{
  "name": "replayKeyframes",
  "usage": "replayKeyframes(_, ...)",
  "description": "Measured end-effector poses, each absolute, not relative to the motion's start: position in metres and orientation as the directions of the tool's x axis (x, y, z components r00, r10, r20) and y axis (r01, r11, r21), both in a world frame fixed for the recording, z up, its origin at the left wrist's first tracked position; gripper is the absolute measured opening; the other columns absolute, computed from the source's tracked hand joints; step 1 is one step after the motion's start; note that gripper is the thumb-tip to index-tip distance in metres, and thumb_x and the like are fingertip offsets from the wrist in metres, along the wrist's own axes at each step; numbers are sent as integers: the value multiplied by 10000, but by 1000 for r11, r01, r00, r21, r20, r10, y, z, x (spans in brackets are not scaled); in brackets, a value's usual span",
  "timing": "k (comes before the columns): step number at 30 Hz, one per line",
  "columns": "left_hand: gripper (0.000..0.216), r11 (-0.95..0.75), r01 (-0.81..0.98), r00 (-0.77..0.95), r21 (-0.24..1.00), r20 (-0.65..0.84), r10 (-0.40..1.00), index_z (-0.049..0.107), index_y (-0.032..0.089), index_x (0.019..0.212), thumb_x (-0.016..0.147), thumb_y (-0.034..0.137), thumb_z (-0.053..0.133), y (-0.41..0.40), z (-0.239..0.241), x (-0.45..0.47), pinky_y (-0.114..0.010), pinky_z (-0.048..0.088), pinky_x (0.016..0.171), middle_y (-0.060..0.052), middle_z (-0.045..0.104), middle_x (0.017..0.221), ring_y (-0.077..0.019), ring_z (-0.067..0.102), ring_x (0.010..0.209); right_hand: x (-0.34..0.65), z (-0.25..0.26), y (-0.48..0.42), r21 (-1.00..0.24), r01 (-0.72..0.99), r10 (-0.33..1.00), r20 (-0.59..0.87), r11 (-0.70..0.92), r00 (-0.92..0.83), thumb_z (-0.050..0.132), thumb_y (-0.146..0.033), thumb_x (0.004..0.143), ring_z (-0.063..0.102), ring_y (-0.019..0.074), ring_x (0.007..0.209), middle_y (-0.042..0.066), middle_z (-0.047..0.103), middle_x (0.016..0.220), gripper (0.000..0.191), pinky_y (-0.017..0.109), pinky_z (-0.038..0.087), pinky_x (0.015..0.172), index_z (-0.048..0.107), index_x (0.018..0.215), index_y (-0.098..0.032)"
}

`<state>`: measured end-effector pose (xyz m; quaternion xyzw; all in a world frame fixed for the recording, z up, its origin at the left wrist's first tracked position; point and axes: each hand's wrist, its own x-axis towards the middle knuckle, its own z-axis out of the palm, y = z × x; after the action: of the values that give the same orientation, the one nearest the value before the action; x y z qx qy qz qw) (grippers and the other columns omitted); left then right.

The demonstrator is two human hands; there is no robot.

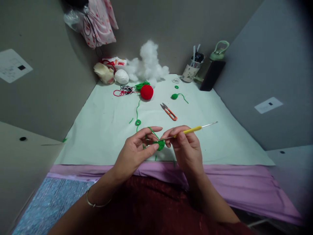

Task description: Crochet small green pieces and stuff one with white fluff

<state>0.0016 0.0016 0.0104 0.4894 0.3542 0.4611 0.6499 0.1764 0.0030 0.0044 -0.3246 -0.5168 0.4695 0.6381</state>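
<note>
My left hand [137, 147] pinches a small green crochet piece [160, 144] between thumb and fingers, with green yarn [153, 132] looped over its raised index finger. In my right hand [187, 148] is a crochet hook [190, 131] with a yellow handle and metal at both ends. Its left tip meets the green piece; whether it passes through a stitch I cannot tell. From the left hand the yarn runs up the table past a small green ring [138, 122] toward a green yarn bundle [142, 86]. Orange thread snips [168, 112] lie beyond the hands.
A red ball [147, 92] sits by tangled yarn [125, 90]. White stuffing [150, 62] is heaped at the back, beside a white ball [121, 76]. A green oval piece with a tail [174, 96], a pen cup [191, 70] and a dark phone-like slab [212, 75] stand or lie right. Partitions enclose the table.
</note>
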Motion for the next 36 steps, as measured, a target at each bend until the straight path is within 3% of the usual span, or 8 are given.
replayKeyframes(9, 395, -76, -61, 229, 995, 88, 970, 740, 259, 1243, 861, 159, 718, -1, 14, 1, -333, 498, 970, -28, 643, 926, -178, 623, 964, 189, 12, -7, -851, 37, 850, 520, 524, -86, 526, -291, 1054, 701, 173, 785, 57, 761, 930, 184, 337, 584, 687, 697, 1023, -229)
replayKeyframes(14, 407, -227, 85, 76, 970, 221, 972, 754, 274, 1186, 808, 124, 738, -5, 13, 8, -358, 494, 997, -32, 679, 1002, -179, 607, 935, 185, 8, -11, -464, 423, 596, 758, 779, -266, 560, -180, 1018, 733, 199, 886, 82, 780, 1015, 200, 356, 617, 743, 707, 1138, -244)
replayKeyframes(18, 513, -19, -161, 115, 987, 38, 993, 699, 274, 1306, 807, 190, 786, -3, 13, 9, -305, 504, 913, -3, 651, 914, -149, 596, 875, 182, -2, -12, -215, 592, 474, 818, 777, -325, 662, -101, 938, 747, 223, 948, 83, 780, 1092, 346, 355, 634, 765, 734, 1221, -286)
replayKeyframes(22, 566, 406, -474, 395, 781, -223, 891, 668, 190, 1356, 817, 296, 809, 4, 13, 4, -234, 471, 716, 14, 587, 792, -98, 533, 704, 182, -1, -12, -511, 433, 611, 782, 742, -123, 655, -134, 959, 728, 202, 897, 51, 770, 1049, 323, 359, 624, 757, 750, 1205, -321)
replayKeyframes(25, 497, 413, -527, 389, 743, -221, 894, 719, 168, 1277, 801, 263, 824, 7, 13, 2, -214, 451, 694, 6, 587, 798, -87, 521, 703, 181, 4, -7, -804, 62, 801, 595, 592, 63, 572, -188, 1022, 664, 152, 715, 40, 748, 915, 218, 315, 576, 643, 772, 1056, -266)
replayKeyframes(28, 496, 313, -499, 346, 808, -145, 927, 737, 200, 1266, 783, 239, 846, 5, 11, 3, -232, 478, 779, -12, 624, 875, -110, 569, 794, 178, 5, -2, -857, -147, 869, 493, 494, 48, 589, -244, 1024, 659, 143, 700, 39, 742, 900, 185, 294, 556, 613, 769, 978, -245)
replayKeyframes(33, 452, 225, -409, 320, 884, -91, 943, 744, 253, 1276, 832, 275, 829, 0, 9, 8, -251, 488, 876, -14, 657, 932, -124, 598, 881, 172, 0, -7, -809, 113, 814, 581, 577, 10, 609, -177, 1005, 724, 193, 912, 52, 768, 956, 181, 351, 606, 764, 772, 1051, -239)
replayKeyframes(36, 471, 211, -449, 261, 868, -99, 960, 747, 252, 1274, 815, 274, 851, 0, 8, 11, -236, 488, 867, -7, 665, 920, -116, 598, 872, 171, -3, -11, -597, 403, 673, 737, 693, -65, 642, -120, 971, 721, 197, 909, 64, 772, 1034, 266, 366, 613, 771, 763, 1163, -259)
